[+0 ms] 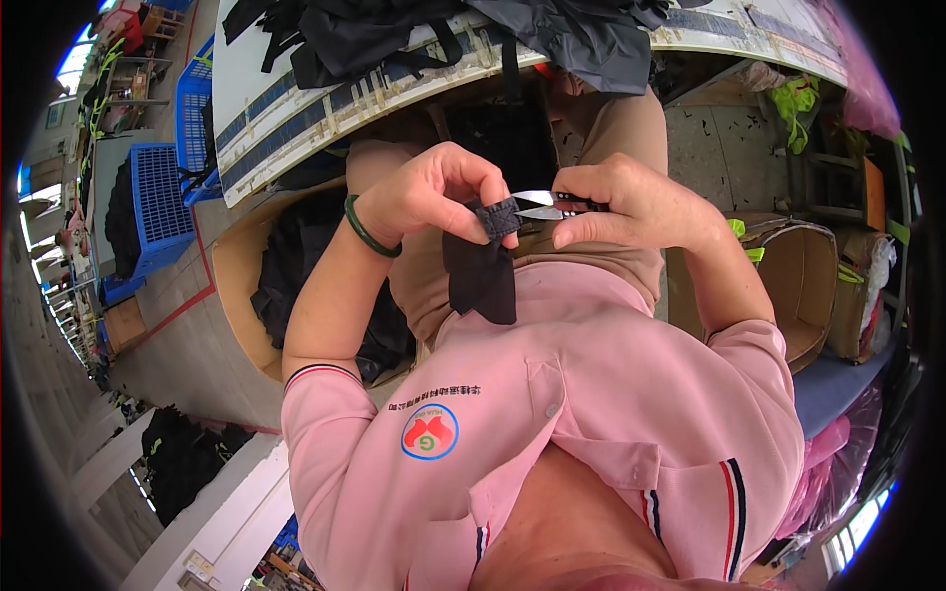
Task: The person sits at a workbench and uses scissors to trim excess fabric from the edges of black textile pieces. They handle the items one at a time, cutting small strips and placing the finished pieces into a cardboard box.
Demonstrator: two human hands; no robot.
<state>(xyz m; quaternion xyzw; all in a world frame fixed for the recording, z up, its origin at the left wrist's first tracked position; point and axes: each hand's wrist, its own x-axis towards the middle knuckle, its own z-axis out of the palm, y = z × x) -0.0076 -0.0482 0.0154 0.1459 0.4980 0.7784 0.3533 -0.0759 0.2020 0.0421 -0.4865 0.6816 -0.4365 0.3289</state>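
Observation:
My left hand (429,195), with a dark green band round its wrist, pinches a small black fabric piece (481,281). A stitched, folded end of the piece sits at the fingertips, and the rest hangs down in front of my shirt. In my right hand (631,204) is a pair of small thread snips (537,205) with silver blades and dark handles. The blades point left, slightly apart, and their tips meet the stitched end of the fabric. Whether a thread lies between them is too small to tell.
A worktable (296,138) with a worn edge stands ahead, heaped with black fabric pieces (360,39). Cardboard boxes stand at my left (236,286) and right (818,286), the left one holding black cloth. Blue plastic crates (163,202) are farther left.

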